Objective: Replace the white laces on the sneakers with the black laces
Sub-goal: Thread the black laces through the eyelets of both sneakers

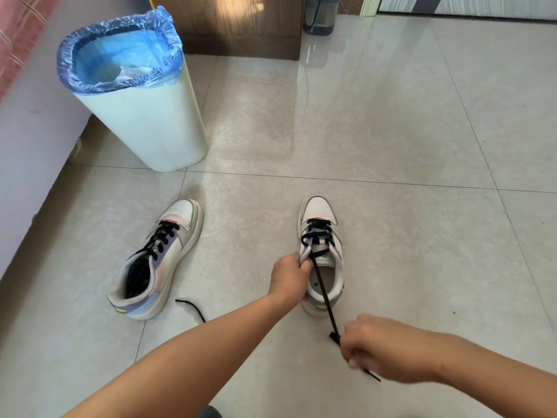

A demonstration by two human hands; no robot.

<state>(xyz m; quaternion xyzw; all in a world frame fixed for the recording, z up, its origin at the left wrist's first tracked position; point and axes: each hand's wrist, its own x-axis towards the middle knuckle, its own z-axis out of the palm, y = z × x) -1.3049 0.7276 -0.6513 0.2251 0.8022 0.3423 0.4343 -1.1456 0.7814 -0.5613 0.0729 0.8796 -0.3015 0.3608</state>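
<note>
Low and right of centre in the frame, the white low-top sneaker with pastel panels (322,254) stands on the glossy beige tiled floor (391,131), its toe pointing toward the top of the frame. The left hand (290,277) holds it at the collar, fingers curled over the near edge by the tongue. The right hand (382,348), at the lower right, has its grip clamped on the black flat lace (324,294), which runs taut from the upper eyelets down to that fist; a short tip sticks out below it.

The job looks nearly finished: the other matching sneaker (156,260), left of centre, is already laced in black, with a loose black lace end (193,309) trailing on the floor beside its heel.

To do this pull well, keep the shoe pinned so it cannot slide, draw the lace straight along its own line, and stop once the crossings lie snug and flat. Then check that the two free ends are even before going on.

A white bin lined with a blue plastic bag (132,95) stands at the upper left.
</note>
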